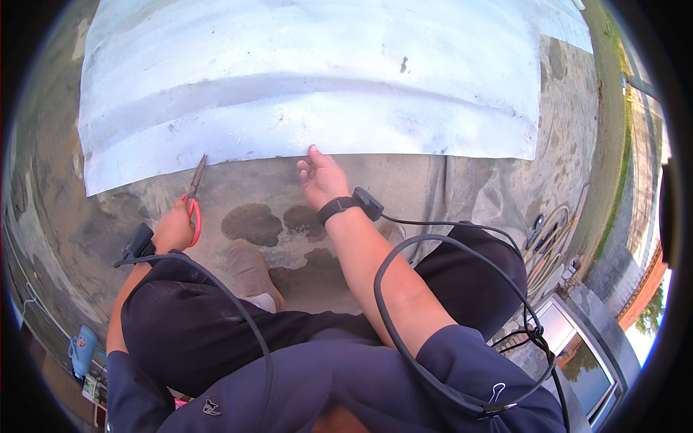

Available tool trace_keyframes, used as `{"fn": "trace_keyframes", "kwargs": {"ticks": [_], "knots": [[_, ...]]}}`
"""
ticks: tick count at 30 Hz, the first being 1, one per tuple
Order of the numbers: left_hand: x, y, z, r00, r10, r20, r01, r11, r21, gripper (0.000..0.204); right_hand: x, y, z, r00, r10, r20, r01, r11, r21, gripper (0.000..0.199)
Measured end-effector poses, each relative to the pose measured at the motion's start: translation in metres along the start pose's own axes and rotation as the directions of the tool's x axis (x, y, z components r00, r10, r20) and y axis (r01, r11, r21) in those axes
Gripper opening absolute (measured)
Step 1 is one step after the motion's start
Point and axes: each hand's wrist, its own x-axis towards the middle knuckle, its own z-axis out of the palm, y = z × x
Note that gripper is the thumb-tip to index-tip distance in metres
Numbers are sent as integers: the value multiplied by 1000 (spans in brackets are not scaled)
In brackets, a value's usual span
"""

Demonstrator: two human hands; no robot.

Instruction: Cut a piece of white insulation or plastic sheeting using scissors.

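Observation:
A large whitish sheet (289, 58), with creases and dark smudges, lies on the ground in front of me. In my left hand (174, 226) is a pair of scissors (193, 193) with red handles. Their dark blades look closed, and the tips meet the sheet's near edge left of centre. My right hand (323, 182) is at the middle of that edge, its fingers loosely curled and apart. One fingertip reaches over the margin; whether it presses on the sheet I cannot tell. Nothing shows between these fingers.
Stained concrete ground (390, 184) lies between the sheet and my shoe (254, 268). A black cable (382, 270) loops over my right arm. Coiled hoses (552, 245) lie at the right. A blue jug (84, 350) stands at the lower left.

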Motion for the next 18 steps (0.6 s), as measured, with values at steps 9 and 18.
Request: {"fn": "trace_keyframes", "kwargs": {"ticks": [9, 18], "knots": [[-5, 4, -7, 998, -65, 2, 65, 997, 48, 36, 13, -60, -53, 984, -129, -118, 140, 987, 82, 16], [8, 10, 4, 996, -84, -18, 85, 995, 56, 33, 11, -99, -70, 933, -211, -293, 259, 956, 136, 18]]}}
